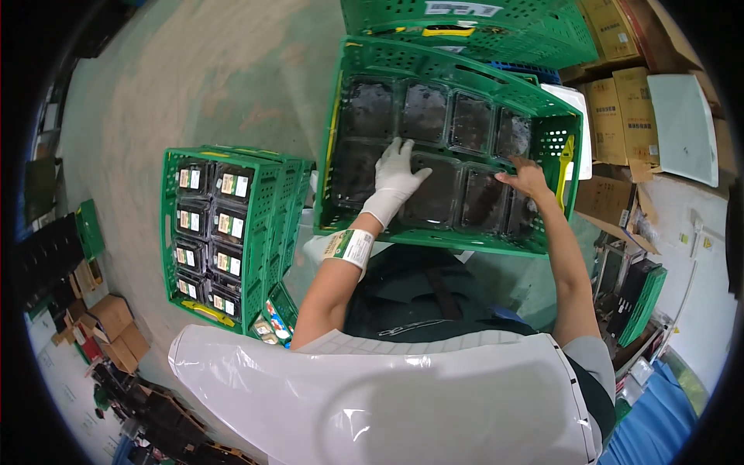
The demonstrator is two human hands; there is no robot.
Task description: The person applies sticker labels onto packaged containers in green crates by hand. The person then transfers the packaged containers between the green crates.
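A green perforated crate with yellow handles holds several dark clear-lidded plastic containers in two rows. My left hand, in a whitish glove, rests open on them at the middle, fingertips near the gap between the rows. A strip of printed labels wraps my left forearm. My bare right hand touches containers at the crate's right end, thumb and fingers apart, holding nothing that I can see. The containers in this crate show no labels on top.
Stacked green crates at the left hold labelled containers. Another crate stands beyond mine. Cardboard boxes and a white panel line the right; more boxes lie lower left. A white glossy sheet crosses the foreground.
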